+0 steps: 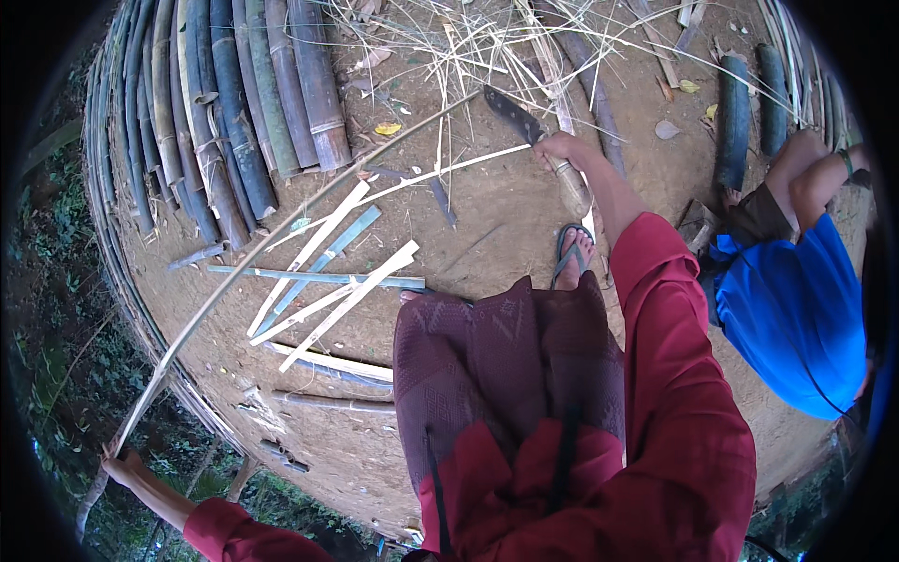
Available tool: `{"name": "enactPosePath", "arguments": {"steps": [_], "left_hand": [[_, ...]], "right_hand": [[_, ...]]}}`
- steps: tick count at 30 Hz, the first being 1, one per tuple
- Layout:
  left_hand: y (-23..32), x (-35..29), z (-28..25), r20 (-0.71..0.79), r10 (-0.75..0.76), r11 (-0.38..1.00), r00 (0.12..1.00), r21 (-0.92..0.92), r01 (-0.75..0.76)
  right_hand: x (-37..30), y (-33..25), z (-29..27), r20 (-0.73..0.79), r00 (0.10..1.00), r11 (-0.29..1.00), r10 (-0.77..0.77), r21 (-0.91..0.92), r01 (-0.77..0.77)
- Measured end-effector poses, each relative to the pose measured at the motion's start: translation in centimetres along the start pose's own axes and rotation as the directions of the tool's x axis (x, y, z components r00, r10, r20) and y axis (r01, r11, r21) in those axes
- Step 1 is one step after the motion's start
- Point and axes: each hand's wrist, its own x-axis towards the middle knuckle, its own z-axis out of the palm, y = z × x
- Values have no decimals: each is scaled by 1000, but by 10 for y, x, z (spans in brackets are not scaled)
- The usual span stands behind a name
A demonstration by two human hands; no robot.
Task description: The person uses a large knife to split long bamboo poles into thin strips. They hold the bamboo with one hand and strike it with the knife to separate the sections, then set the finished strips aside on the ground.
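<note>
My left hand (122,467) is closed around a long, thin bamboo strip (220,288) near its lower left end. The strip arcs up across the ground, and its far end comes close to the tip of a machete (513,116); I cannot tell whether they touch. My right hand (559,150) grips the machete by its handle, with the dark blade pointing up and left. Below the strip, several split bamboo slats (348,304) lie crossed on the ground, some pale and some green.
Bamboo poles (323,103) lie side by side at the upper left. Thin shavings (468,47) are tangled at the top. A person in blue (796,309) sits at the right, near short dark bamboo pieces (733,122). Green plants (70,328) border the left edge.
</note>
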Motion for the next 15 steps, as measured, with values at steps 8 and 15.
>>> {"name": "enactPosePath", "arguments": {"steps": [8, 15], "left_hand": [[7, -189, 69, 304, -113, 985, 946, -91, 147], [25, -226, 100, 348, 25, 832, 937, -526, 173]], "right_hand": [[-107, 65, 53, -361, 931, 995, -49, -97, 15], [-218, 88, 137, -334, 942, 986, 25, 162, 31]]}}
